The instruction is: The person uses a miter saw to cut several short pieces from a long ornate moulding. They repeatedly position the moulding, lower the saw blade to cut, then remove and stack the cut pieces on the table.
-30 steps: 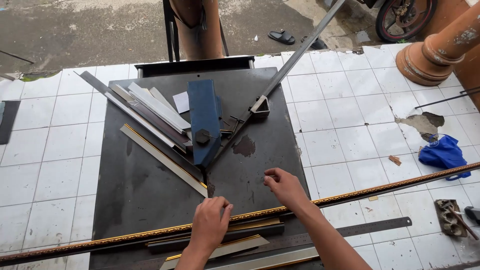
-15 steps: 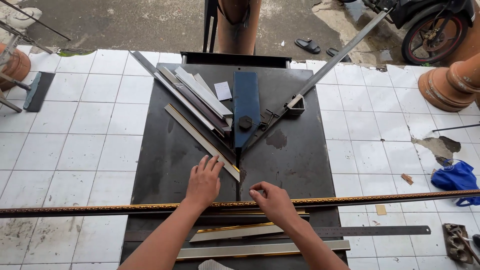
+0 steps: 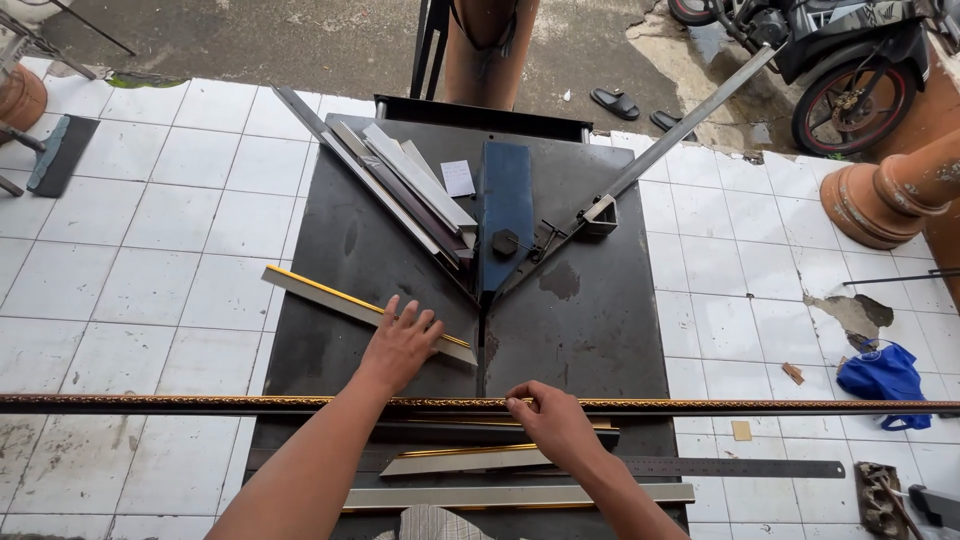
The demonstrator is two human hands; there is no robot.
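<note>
A white-tiled floor [image 3: 150,230] open to a wet concrete yard carries a black steel work table [image 3: 590,330], with a parked motorbike [image 3: 840,50] at the far right and a terracotta baluster [image 3: 890,195] lying at the right edge. On the table's far half sits a blue wedge-shaped cutter block [image 3: 505,215] between two angled metal guide rails, with a stack of grey and dark moulding offcuts [image 3: 410,190] to its left. A small white paper slip [image 3: 458,178] lies just left of the block.

The left hand [image 3: 400,345] presses flat, fingers spread, on a short grey moulding strip with a gold edge [image 3: 320,297], not clenched round it. The right hand [image 3: 555,420] pinches a long dark moulding with a gold ornamental edge [image 3: 200,404] that spans the whole view near the table's front.

Several strips already lie cut; the long moulding looks uncut. Nearer, more cut strips and a steel ruler [image 3: 740,467] rest. A crumpled blue cloth [image 3: 885,380] lies on the tiles at right.
</note>
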